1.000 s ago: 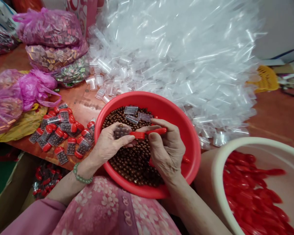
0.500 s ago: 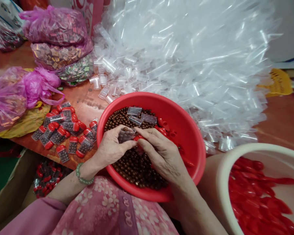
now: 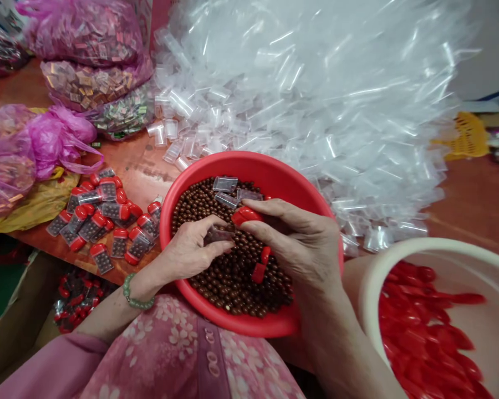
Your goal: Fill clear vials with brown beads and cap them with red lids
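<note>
My left hand (image 3: 191,246) is closed around a small clear plastic container (image 3: 218,235) over the red basin (image 3: 249,160). Between the thumb and fingers of my right hand (image 3: 303,244) is a red plastic cap (image 3: 246,215), close to the container's open end. Beneath both hands lie many brown chocolate balls (image 3: 228,291). More red pieces (image 3: 259,269) show below my right fingers, and I cannot tell whether that hand holds them or they rest on the balls. Clear containers (image 3: 225,184) lie on the balls at the back.
Filled red-capped containers (image 3: 108,210) are heaped on the table (image 3: 137,160) at left, near pink bags (image 3: 83,33). A large pile of clear containers (image 3: 299,100) rises behind the basin. At right stands a cream tub (image 3: 416,246) of red pieces. Below left, a box (image 3: 20,293) holds more.
My right hand has moved up and its fingers now show the red cap plainly. My left hand still holds the container, which is tipped flatter. The whole view has shifted slightly.
</note>
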### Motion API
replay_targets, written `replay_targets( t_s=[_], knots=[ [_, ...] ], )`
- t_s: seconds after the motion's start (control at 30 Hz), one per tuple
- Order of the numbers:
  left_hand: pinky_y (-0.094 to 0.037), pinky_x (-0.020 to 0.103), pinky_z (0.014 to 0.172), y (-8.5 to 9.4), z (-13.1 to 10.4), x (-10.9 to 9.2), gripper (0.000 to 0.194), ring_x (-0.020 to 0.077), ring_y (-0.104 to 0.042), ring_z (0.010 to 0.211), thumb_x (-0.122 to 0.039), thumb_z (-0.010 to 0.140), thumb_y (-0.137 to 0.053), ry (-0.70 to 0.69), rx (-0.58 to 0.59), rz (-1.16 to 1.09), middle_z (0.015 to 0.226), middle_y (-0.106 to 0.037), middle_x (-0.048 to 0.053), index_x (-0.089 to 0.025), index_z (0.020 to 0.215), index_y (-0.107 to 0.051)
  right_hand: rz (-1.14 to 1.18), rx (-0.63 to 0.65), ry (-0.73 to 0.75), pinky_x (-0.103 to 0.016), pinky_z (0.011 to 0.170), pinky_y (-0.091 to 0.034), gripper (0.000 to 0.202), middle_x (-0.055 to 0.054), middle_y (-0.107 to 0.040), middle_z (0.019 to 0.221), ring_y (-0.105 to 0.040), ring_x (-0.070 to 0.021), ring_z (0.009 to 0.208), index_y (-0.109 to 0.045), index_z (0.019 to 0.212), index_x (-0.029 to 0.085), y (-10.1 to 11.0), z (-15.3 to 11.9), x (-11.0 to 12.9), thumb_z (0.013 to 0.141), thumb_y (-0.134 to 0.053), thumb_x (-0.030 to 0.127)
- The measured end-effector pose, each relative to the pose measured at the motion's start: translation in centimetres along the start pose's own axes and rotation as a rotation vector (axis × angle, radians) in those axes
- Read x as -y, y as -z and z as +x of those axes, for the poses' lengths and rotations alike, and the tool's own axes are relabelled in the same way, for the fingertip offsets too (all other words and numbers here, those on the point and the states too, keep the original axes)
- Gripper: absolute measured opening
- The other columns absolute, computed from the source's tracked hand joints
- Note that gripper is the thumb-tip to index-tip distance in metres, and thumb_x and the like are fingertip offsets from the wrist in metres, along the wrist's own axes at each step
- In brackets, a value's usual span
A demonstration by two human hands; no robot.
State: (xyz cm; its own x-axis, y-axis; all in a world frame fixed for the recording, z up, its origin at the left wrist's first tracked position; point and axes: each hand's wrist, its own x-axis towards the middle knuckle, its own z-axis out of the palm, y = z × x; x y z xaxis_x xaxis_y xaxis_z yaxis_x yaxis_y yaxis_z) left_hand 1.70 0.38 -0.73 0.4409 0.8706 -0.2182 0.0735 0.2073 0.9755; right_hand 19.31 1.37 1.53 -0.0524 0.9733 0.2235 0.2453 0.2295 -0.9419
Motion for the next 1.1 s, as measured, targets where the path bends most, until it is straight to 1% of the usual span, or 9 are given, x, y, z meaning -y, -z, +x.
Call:
replay_targets(
  t_s=[0.07, 0.13, 0.3, 0.4, 0.53, 0.67, 0.83, 0.97, 1.1],
  knots=[
    [-0.043, 0.024, 0.072, 0.0, 0.0, 0.0, 0.018, 0.0117, -0.054, 0.075, -0.025, 0.083, -0.062, 0.004, 0.016, -0.014, 0.080, -0.060, -0.001, -0.017, 0.099, -0.061, -0.012, -0.014, -0.010, -0.035, 0.081, -0.059, 0.029, 0.000, -0.078, 0.096, -0.072, -0.0183, 0.085, -0.077, 0.099, 0.031, 0.1, 0.0, 0.0, 0.072, -0.080, 0.019],
    [-0.042, 0.024, 0.072, 0.0, 0.0, 0.0, 0.017, 0.0117, -0.053, 0.075, -0.026, 0.084, -0.062, 0.006, 0.021, -0.023, 0.080, -0.059, -0.001, -0.017, 0.099, -0.061, -0.032, 0.023, -0.002, -0.036, 0.079, -0.060, 0.026, -0.001, -0.078, 0.094, -0.073, -0.0189, 0.084, -0.077, 0.099, 0.030, 0.3, 0.1, 0.0, 0.074, -0.078, 0.021],
    [-0.041, 0.024, 0.071, 0.0, 0.0, 0.1, 0.015, 0.0114, -0.052, 0.075, -0.025, 0.084, -0.061, -0.016, 0.016, 0.011, 0.081, -0.060, -0.002, -0.017, 0.097, -0.062, -0.141, 0.211, 0.214, -0.031, 0.073, -0.060, 0.026, -0.001, -0.078, 0.088, -0.072, -0.0182, 0.079, -0.076, 0.102, 0.030, 0.7, 0.6, 0.2, 0.078, -0.075, 0.021],
    [-0.042, 0.024, 0.071, 0.0, 0.0, 0.0, 0.013, 0.0116, -0.054, 0.074, -0.024, 0.083, -0.062, -0.011, 0.004, 0.049, 0.078, -0.061, -0.002, -0.017, 0.094, -0.062, -0.237, 0.268, 0.265, -0.031, 0.072, -0.060, 0.022, -0.002, -0.077, 0.090, -0.072, -0.0187, 0.079, -0.076, 0.103, 0.029, 1.1, 0.8, 0.6, 0.081, -0.073, 0.025],
    [-0.045, 0.025, 0.073, -0.1, 0.1, 0.0, 0.011, 0.0121, -0.059, 0.074, -0.023, 0.083, -0.062, 0.020, -0.010, -0.025, 0.077, -0.063, -0.002, -0.017, 0.093, -0.060, -0.361, 0.274, 0.253, -0.031, 0.070, -0.060, 0.018, -0.003, -0.077, 0.090, -0.072, -0.0193, 0.078, -0.076, 0.101, 0.030, 2.4, 0.7, 1.2, 0.083, -0.071, 0.029],
    [-0.044, 0.023, 0.071, -0.2, 0.2, 0.1, 0.012, 0.0108, -0.058, 0.074, -0.022, 0.083, -0.063, 0.025, -0.018, -0.053, 0.078, -0.063, -0.001, -0.017, 0.094, -0.060, -0.388, 0.210, 0.206, -0.033, 0.071, -0.059, 0.020, -0.003, -0.077, 0.089, -0.071, -0.0195, 0.076, -0.076, 0.100, 0.030, 3.2, 0.4, 1.3, 0.081, -0.073, 0.025],
    [-0.043, 0.024, 0.071, 0.0, 0.2, 0.3, 0.015, 0.0113, -0.055, 0.074, -0.025, 0.083, -0.063, 0.002, -0.016, -0.025, 0.079, -0.062, -0.002, -0.017, 0.096, -0.062, -0.229, 0.051, 0.117, -0.034, 0.079, -0.059, 0.022, -0.001, -0.077, 0.094, -0.072, -0.0185, 0.083, -0.075, 0.102, 0.029, 0.6, -0.2, 0.8, 0.082, -0.071, 0.021],
    [-0.047, 0.028, 0.084, 0.0, 0.2, 0.4, 0.018, 0.0146, -0.059, 0.086, -0.019, 0.083, -0.061, -0.034, 0.022, -0.096, 0.090, -0.065, 0.000, -0.017, 0.100, -0.065, -0.163, 0.044, 0.096, -0.032, 0.075, -0.060, 0.019, -0.001, -0.078, 0.092, -0.072, -0.0173, 0.080, -0.075, 0.099, 0.028, -1.7, -0.6, 0.8, 0.082, -0.071, 0.022],
    [-0.047, 0.026, 0.081, 0.0, 0.2, 0.5, 0.022, 0.0128, -0.056, 0.082, -0.016, 0.081, -0.060, -0.019, 0.055, -0.195, 0.089, -0.063, 0.000, -0.017, 0.103, -0.065, -0.105, 0.007, 0.056, -0.032, 0.074, -0.060, 0.020, 0.000, -0.078, 0.090, -0.072, -0.0167, 0.079, -0.075, 0.098, 0.028, -2.5, -0.8, 0.5, 0.080, -0.073, 0.020]
  ],
)
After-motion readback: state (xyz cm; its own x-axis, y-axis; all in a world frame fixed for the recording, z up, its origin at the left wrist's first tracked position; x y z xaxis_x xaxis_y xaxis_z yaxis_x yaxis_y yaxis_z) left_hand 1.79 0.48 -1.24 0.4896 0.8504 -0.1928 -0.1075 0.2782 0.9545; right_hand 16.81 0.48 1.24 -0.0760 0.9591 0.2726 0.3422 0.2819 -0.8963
